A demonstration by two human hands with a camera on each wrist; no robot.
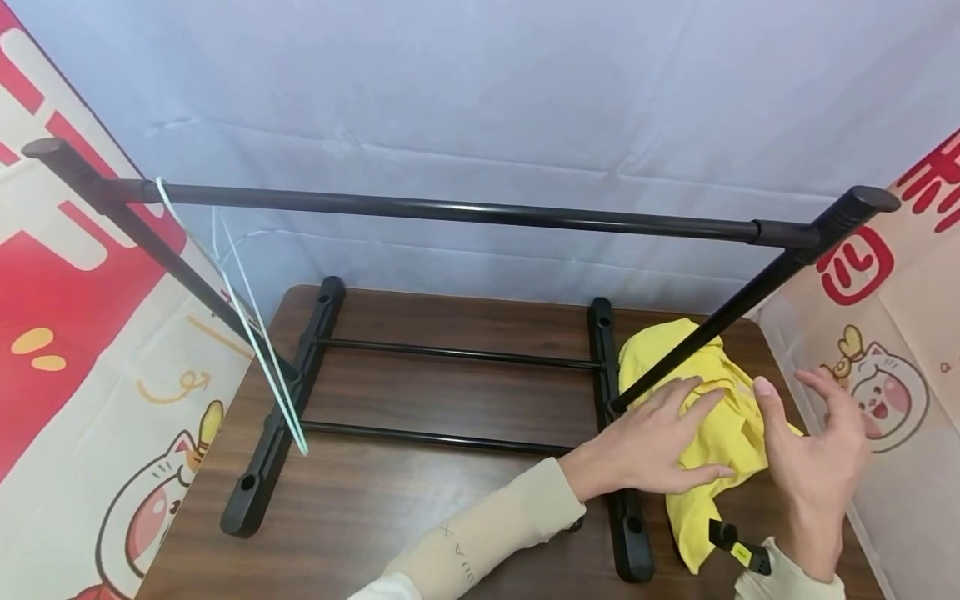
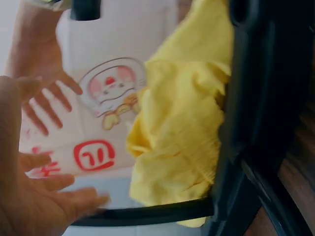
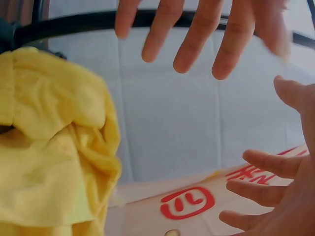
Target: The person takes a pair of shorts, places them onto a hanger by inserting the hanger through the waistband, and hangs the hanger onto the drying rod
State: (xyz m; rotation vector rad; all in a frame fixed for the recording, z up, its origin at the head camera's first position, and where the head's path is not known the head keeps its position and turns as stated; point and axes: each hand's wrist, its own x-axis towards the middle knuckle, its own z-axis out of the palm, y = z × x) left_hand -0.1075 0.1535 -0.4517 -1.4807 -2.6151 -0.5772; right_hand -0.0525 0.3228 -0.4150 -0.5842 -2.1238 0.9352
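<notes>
Bare hands hover over a rumpled yellow cloth [image 1: 723, 417] at the right end of a brown bench [image 1: 360, 500], just beside the right foot [image 1: 630, 533] of a black rack [image 1: 480, 212]. Fingers are spread on the left hand [image 1: 656, 442] and parted on the right hand [image 1: 817, 450]; neither grip holds anything. The cloth lies below and between the two, its long axis running from behind the rack's slanting right post [image 1: 720, 330] to a narrow tail that points toward the person. The left hand, reaching across the foot, appears the nearer; the right, its palm turned inward, faces it from the outer side. Any grasp would likely turn on that gap, with the post standing close to the left fingers. Both wrist views show space around the fingertips, though contact is hard to rule out. At the rack's far left, a pale green hanger [image 1: 302, 443] hangs from the rail. The left hand and post hide part of the cloth, its folds mask its full shape, and the wrist views are soft, cropping both hands at the edges.
</notes>
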